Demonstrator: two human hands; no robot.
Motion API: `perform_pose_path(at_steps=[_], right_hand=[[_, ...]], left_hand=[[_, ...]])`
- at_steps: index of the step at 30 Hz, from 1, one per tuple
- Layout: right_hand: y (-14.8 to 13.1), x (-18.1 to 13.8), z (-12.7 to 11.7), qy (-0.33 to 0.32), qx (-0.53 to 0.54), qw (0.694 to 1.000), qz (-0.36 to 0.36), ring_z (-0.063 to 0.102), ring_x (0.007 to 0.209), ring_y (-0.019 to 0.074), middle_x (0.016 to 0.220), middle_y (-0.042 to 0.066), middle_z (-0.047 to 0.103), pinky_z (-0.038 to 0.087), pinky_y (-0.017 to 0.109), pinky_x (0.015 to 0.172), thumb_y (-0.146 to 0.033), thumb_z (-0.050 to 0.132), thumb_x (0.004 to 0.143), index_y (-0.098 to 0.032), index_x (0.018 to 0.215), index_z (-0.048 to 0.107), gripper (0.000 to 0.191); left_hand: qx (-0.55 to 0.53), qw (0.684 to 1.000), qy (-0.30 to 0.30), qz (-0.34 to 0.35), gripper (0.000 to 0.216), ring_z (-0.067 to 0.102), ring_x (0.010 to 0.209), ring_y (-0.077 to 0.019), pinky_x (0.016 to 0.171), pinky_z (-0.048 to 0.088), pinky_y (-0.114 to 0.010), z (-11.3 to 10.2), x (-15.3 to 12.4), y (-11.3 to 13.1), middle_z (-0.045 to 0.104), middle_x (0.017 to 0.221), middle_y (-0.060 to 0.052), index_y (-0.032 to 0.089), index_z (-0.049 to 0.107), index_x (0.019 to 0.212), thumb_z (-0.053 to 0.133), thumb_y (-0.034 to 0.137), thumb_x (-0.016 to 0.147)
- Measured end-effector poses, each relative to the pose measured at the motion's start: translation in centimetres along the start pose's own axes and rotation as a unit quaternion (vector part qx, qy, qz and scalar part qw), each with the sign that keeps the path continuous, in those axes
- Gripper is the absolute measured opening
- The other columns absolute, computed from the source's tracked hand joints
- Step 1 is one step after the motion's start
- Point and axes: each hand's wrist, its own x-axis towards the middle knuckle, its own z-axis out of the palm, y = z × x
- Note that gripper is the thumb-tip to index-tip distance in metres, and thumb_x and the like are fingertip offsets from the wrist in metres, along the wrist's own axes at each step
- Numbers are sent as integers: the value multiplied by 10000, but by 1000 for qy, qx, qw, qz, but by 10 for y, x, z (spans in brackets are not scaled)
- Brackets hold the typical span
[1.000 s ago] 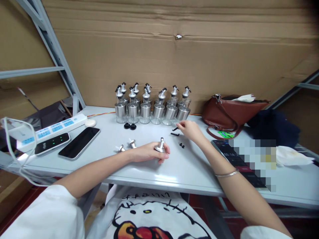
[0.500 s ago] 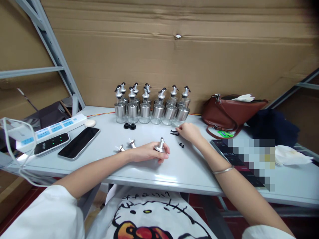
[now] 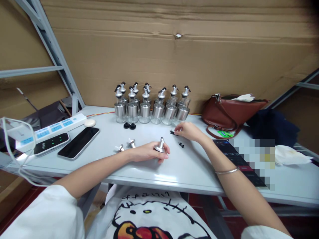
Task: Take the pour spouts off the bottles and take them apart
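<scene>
My left hand (image 3: 149, 152) is closed around a silver pourer spout (image 3: 161, 145), which stands upright with its narrow tip bare of any black lever. Two more silver pourer spouts (image 3: 131, 143) lie on the table beyond my left forearm. My right hand (image 3: 187, 130) pinches at a small black lever (image 3: 172, 132) close to the tabletop, with the fingertips hiding part of it. Just below that hand are small black plugs (image 3: 181, 145).
Glass-and-steel bottles (image 3: 145, 110) topped with pourers line the back. Two black caps (image 3: 130, 126) lie before them. A power strip (image 3: 57, 127) and phone (image 3: 79, 143) are at left. At right are a brown bag (image 3: 233, 111), a tablet (image 3: 245, 166) and tissue (image 3: 290, 155).
My right hand has shifted slightly down and its fingers have come over the black levers, now covering part of them. The left hand keeps its hold on the pourer spout.
</scene>
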Motion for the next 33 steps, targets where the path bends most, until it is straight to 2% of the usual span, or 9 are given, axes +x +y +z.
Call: perform_pose_path(at_steps=[4, 10, 16, 21, 26, 33], right_hand=[[2, 1, 5, 0, 14, 1000, -6, 647, 776, 173, 840, 31, 744, 421, 231, 694, -157, 602, 760, -194, 814, 743, 155], [5, 3, 8, 16, 33, 999, -2, 641, 754, 178, 815, 36, 741, 418, 243, 695, -141, 601, 758, -185, 769, 737, 144], [-6, -1, -4, 55, 56, 997, -17, 626, 787, 191, 884, 80, 718, 428, 259, 712, -201, 559, 827, -141, 841, 723, 175], [-19, -4, -6, 45, 67, 993, -82, 622, 820, 165, 919, 66, 706, 441, 226, 741, -275, 465, 916, -151, 901, 703, 269], [-3, 1, 3, 41, 17, 997, -55, 611, 910, 232, 933, 120, 704, 420, 290, 814, -136, 476, 863, -130, 863, 713, 237], [5, 4, 11, 9, 13, 999, -51, 640, 836, 198, 910, 89, 730, 421, 249, 763, -144, 475, 860, -151, 854, 719, 244]], left_hand=[[0, 1000, 6, -7, 294, 497, 584, -85, 613, 322, -251, 0, 0, 0, 520, 634, 58, 159, 546, 858, 735, 320, 700], [-9, 1000, 4, -5, 281, 500, 584, -84, 620, 328, -253, 0, 0, 0, 515, 644, 58, 160, 547, 858, 731, 305, 703], [-8, 1000, -1, 4, 242, 504, 591, -84, 623, 331, -249, -1, -1, 0, 520, 655, 51, 156, 545, 858, 713, 279, 734], [-19, 1000, 2, 6, 256, 504, 586, -81, 628, 342, -248, 0, 0, -2, 517, 657, 51, 154, 531, 850, 720, 280, 734], [-23, 1000, 5, 4, 282, 508, 584, -81, 611, 333, -246, -1, 1, -3, 518, 665, 51, 154, 527, 863, 731, 290, 723], [-19, 1000, 7, 0, 301, 506, 584, -82, 612, 330, -249, 0, 0, -1, 509, 659, 53, 157, 530, 863, 734, 323, 717]])
